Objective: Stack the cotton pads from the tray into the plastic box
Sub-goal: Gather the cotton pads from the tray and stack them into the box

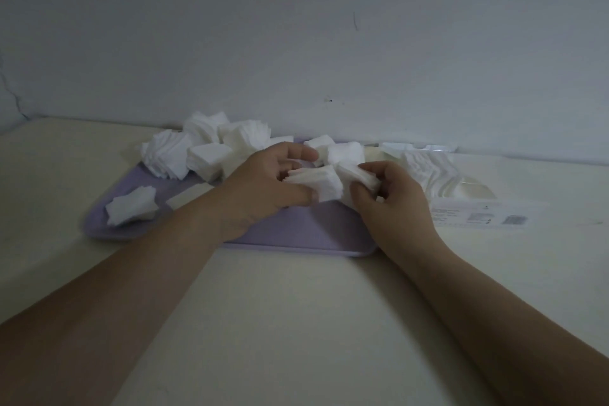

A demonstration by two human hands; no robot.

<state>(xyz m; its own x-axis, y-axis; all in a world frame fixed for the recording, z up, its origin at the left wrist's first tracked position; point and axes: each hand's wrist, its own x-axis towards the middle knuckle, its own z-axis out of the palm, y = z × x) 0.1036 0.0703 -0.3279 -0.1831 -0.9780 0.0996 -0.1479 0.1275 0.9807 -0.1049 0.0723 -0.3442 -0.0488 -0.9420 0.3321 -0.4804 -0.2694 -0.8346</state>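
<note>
Left hand (pixel 263 188) and right hand (pixel 392 201) each curl round a small stack of cotton pads (pixel 324 184) over the tray (pixel 296 227). More pads lie at 10 to 12 o'clock. Plastic box (pixel 474 189): 3 o'clock. The pads are probably light, soft and easily splayed; pinch stacks by opposite edges.

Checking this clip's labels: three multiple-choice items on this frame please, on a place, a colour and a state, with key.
1. Where is the plastic box? A. right of the tray B. left of the tray C. on the tray
2. The tray's colour? A. green B. lavender C. red
3. The left hand is: A. open and empty B. out of view C. gripping a stack of cotton pads
Key: 1 A, the box sits past the tray's right edge; 2 B, its bare floor shows lavender; 3 C, it clamps the stack.
</note>
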